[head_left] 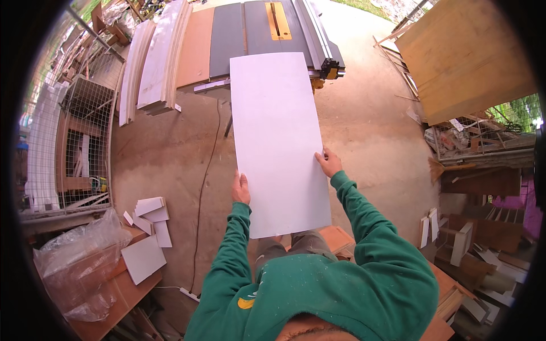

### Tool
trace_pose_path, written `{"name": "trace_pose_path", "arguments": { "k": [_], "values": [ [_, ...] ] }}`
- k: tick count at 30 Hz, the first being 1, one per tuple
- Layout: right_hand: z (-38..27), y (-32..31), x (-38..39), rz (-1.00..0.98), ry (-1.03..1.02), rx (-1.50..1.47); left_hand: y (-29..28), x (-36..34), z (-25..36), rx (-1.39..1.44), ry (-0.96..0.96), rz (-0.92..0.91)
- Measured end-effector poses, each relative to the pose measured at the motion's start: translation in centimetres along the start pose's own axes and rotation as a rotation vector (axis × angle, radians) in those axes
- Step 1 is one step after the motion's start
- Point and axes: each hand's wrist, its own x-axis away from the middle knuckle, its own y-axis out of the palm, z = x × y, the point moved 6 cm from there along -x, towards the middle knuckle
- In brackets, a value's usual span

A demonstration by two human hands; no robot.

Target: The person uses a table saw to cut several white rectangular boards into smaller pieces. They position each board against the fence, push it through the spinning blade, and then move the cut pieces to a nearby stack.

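A long white board (pixel 281 142) lies flat between my two hands, its far end over the near edge of a table saw (pixel 227 40). On the board's left edge is my left hand (pixel 241 188), closed with the thumb on top and the fingers hidden beneath. My right hand (pixel 329 163) grips the right edge a little farther forward, thumb on top. Beyond the board's far end, the saw's yellow throat plate (pixel 277 23) with its dark slot shows in the grey top. The rip fence (pixel 313 34) runs along the right of it.
Stacked white-faced boards (pixel 162 57) stand left of the saw. A dark cable (pixel 206 170) crosses the floor at left, near white offcuts (pixel 152 216) and a plastic-wrapped pile (pixel 85 256). At right are a large plywood sheet (pixel 466 57), a broom (pixel 441 168) and scrap wood (pixel 463 244).
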Motion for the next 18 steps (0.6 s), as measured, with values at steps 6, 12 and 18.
{"name": "trace_pose_path", "arguments": {
  "k": [6,12,18],
  "values": [
    [-10.9,-5.8,-12.2,0.101,-0.463,0.403,3.7,-3.0,-1.0,0.059,0.103,-0.038],
    [-19.9,-5.5,-25.9,-0.15,-0.567,1.205,3.8,-2.2,1.0,0.024,0.097,-0.088],
    [-20.0,-5.1,-30.5,-0.293,-0.53,1.382,2.4,-2.5,4.7,0.19,-0.062,-0.216]
  ]
}}
